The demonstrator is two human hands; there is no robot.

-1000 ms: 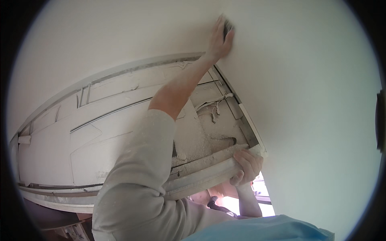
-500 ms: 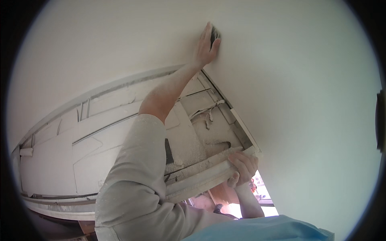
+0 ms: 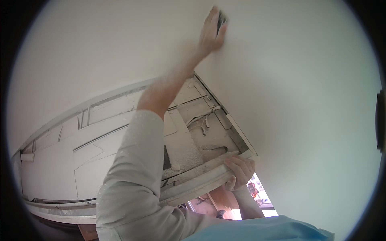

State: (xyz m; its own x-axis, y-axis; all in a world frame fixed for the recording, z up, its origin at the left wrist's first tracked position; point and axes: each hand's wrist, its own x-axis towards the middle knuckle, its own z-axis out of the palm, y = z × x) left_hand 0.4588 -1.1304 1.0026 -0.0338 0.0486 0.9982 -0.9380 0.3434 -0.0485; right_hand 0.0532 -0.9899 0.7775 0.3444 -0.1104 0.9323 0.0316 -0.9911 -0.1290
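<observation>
My left hand [image 3: 211, 33], slightly blurred, is raised against the white surface at the top, closed on a dark, dusty pad [image 3: 221, 22]. Below it, my left arm crosses a dust-covered recessed panel [image 3: 52, 168] with seams and strips. My right hand [image 3: 239, 170] grips a pale, dusty ledge [image 3: 193, 184] along the near edge of this recess, fingers curled over it. Near that hand lie a bundle of dusty wires [image 3: 203, 124] and a dark curved piece [image 3: 219, 149].
A smooth white wall [image 3: 309, 120] fills the right side. Below the ledge, a gap shows wooden surfaces [image 3: 219, 199] and small objects in bright light [image 3: 257, 190]. Blue fabric [image 3: 257, 231] covers the bottom edge.
My left hand with the pad moved down-left, then back up higher on the white surface. The recess and ledge have shifted lower in the picture; my right hand still grips the ledge.
</observation>
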